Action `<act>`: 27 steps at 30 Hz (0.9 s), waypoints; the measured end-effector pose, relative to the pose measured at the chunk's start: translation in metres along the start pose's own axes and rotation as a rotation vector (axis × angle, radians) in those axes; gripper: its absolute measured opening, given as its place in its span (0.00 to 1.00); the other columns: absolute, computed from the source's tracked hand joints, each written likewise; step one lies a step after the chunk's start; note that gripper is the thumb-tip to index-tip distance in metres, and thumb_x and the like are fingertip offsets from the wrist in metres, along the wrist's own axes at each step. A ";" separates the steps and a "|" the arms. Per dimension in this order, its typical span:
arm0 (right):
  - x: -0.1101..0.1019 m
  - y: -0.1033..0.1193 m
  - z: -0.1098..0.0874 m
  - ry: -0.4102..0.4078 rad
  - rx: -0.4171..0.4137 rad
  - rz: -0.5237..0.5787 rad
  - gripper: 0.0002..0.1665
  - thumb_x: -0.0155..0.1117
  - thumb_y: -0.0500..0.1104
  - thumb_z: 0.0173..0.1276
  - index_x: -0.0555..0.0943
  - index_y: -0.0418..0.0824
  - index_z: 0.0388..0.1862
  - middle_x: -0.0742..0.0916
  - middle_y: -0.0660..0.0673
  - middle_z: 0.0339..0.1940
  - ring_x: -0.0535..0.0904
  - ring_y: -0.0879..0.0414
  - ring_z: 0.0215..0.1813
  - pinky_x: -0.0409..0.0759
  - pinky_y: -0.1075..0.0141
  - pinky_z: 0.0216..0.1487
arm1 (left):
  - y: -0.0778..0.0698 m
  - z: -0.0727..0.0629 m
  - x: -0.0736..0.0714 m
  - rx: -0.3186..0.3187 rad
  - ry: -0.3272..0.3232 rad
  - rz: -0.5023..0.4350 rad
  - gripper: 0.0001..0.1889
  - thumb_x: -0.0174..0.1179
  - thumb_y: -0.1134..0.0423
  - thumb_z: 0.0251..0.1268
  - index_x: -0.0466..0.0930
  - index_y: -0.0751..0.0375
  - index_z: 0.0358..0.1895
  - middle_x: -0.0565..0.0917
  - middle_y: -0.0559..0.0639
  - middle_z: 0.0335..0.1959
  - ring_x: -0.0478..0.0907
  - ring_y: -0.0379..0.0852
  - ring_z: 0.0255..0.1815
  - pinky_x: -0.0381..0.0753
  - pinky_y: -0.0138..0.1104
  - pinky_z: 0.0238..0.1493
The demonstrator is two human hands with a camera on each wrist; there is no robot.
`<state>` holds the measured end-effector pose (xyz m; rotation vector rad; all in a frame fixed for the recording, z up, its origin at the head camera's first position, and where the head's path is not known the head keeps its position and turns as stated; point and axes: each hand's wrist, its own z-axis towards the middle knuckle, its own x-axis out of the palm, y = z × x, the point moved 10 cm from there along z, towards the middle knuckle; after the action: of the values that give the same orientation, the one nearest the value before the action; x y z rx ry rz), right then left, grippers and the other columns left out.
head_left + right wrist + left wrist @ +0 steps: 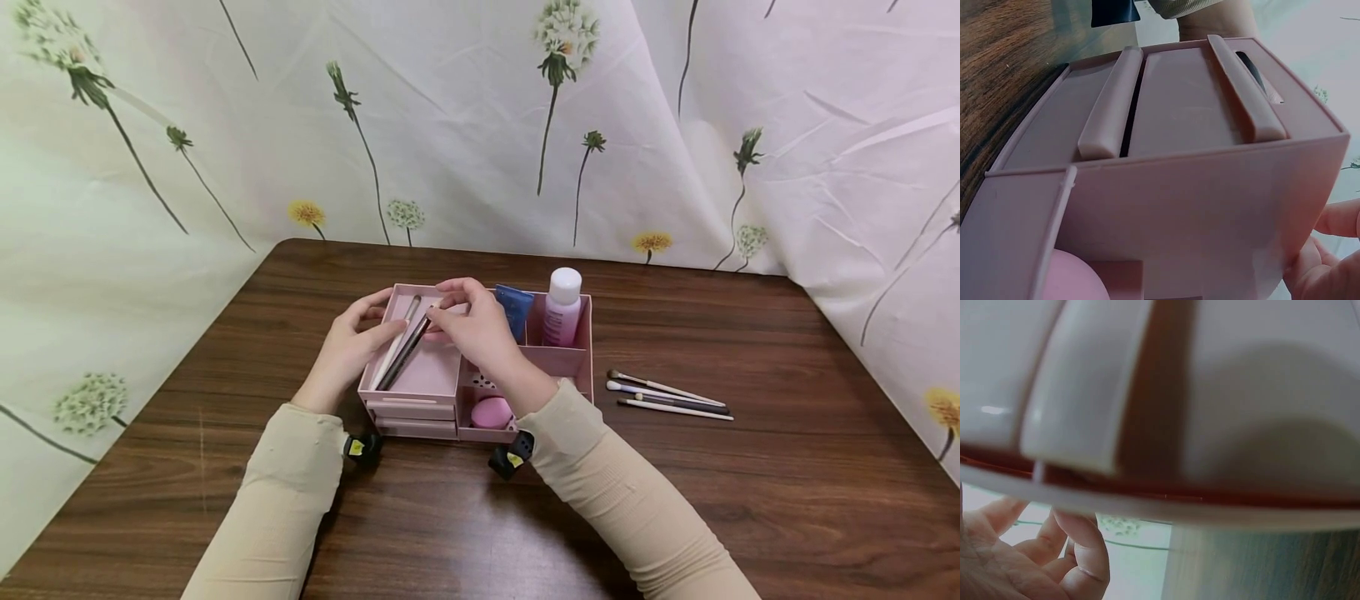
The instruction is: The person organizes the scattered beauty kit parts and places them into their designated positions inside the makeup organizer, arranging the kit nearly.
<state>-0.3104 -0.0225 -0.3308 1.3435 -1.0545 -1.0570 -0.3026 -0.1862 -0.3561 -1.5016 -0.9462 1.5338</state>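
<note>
A pink desktop organizer (423, 402) stands on the table. In its shallow top-left tray lie a slim white stick (392, 357) and a slim dark stick (405, 360), pencil- or brush-like, both slanting. My left hand (347, 342) holds the organizer's left side, fingers outside the wall and thumb over the rim, its tip by the sticks. In the left wrist view, bent fingers (1082, 556) show beyond the edge. My right hand (483, 329) reaches across the organizer and pinches the dark stick's upper end. Right-hand fingers (1325, 262) appear beside the organizer wall in the right wrist view.
The organizer's right compartments hold a pink bottle (561, 312) with a white cap, a blue tube (514, 308) and a pink makeup sponge (491, 412). Several makeup brushes (675, 400) lie on the table (750, 492) to the right. A flowered cloth (465, 125) hangs behind.
</note>
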 end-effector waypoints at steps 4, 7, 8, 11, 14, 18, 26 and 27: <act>0.000 -0.001 0.000 0.002 0.013 -0.024 0.25 0.64 0.31 0.67 0.74 0.35 0.63 0.80 0.40 0.48 0.86 0.55 0.32 0.86 0.63 0.40 | 0.001 0.000 0.000 -0.005 0.004 -0.005 0.32 0.60 0.55 0.69 0.64 0.53 0.75 0.74 0.64 0.60 0.76 0.49 0.51 0.76 0.27 0.42; -0.001 -0.002 0.000 0.000 0.016 -0.059 0.24 0.65 0.32 0.67 0.75 0.37 0.63 0.80 0.40 0.51 0.86 0.55 0.34 0.85 0.64 0.41 | 0.002 0.000 0.000 -0.007 0.005 -0.008 0.32 0.60 0.55 0.69 0.64 0.53 0.75 0.74 0.64 0.60 0.76 0.47 0.49 0.76 0.27 0.41; -0.002 -0.002 0.000 0.000 0.015 -0.067 0.24 0.65 0.33 0.68 0.75 0.37 0.62 0.81 0.40 0.51 0.86 0.56 0.34 0.85 0.64 0.41 | 0.002 0.000 0.000 -0.006 0.004 -0.007 0.32 0.60 0.56 0.69 0.64 0.54 0.75 0.74 0.64 0.60 0.76 0.46 0.48 0.76 0.27 0.41; -0.002 -0.001 -0.001 0.004 0.010 -0.089 0.24 0.65 0.34 0.68 0.75 0.38 0.62 0.81 0.40 0.52 0.86 0.57 0.33 0.85 0.64 0.42 | 0.001 0.000 -0.001 -0.001 -0.001 -0.006 0.32 0.60 0.56 0.69 0.64 0.54 0.75 0.74 0.64 0.60 0.76 0.45 0.48 0.76 0.26 0.41; -0.001 0.000 -0.003 0.013 0.001 -0.082 0.24 0.65 0.34 0.68 0.75 0.38 0.62 0.81 0.40 0.52 0.87 0.56 0.34 0.85 0.64 0.42 | 0.001 0.000 -0.001 0.005 -0.004 -0.002 0.31 0.60 0.56 0.70 0.64 0.54 0.74 0.74 0.65 0.59 0.76 0.47 0.49 0.76 0.26 0.41; 0.001 0.003 -0.007 0.034 -0.019 -0.068 0.24 0.64 0.33 0.68 0.75 0.37 0.63 0.81 0.39 0.53 0.88 0.48 0.40 0.85 0.62 0.44 | 0.001 -0.001 -0.001 0.010 0.001 -0.003 0.32 0.60 0.56 0.70 0.64 0.54 0.75 0.74 0.65 0.60 0.76 0.46 0.48 0.76 0.26 0.41; 0.000 0.012 -0.018 0.057 -0.119 -0.128 0.22 0.66 0.37 0.68 0.78 0.39 0.60 0.84 0.40 0.51 0.85 0.52 0.46 0.84 0.64 0.46 | 0.005 0.001 -0.001 -0.016 0.004 -0.009 0.33 0.62 0.52 0.68 0.64 0.51 0.75 0.73 0.64 0.60 0.76 0.42 0.45 0.76 0.27 0.42; 0.000 0.014 -0.020 0.063 -0.129 -0.127 0.22 0.66 0.38 0.68 0.78 0.39 0.60 0.84 0.40 0.50 0.85 0.51 0.46 0.84 0.64 0.47 | 0.006 0.001 -0.001 -0.017 0.003 -0.010 0.33 0.62 0.52 0.68 0.64 0.51 0.75 0.73 0.64 0.60 0.76 0.43 0.45 0.76 0.27 0.42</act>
<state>-0.2910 -0.0188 -0.3162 1.3436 -0.8492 -1.1498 -0.3040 -0.1895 -0.3606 -1.5084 -0.9659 1.5195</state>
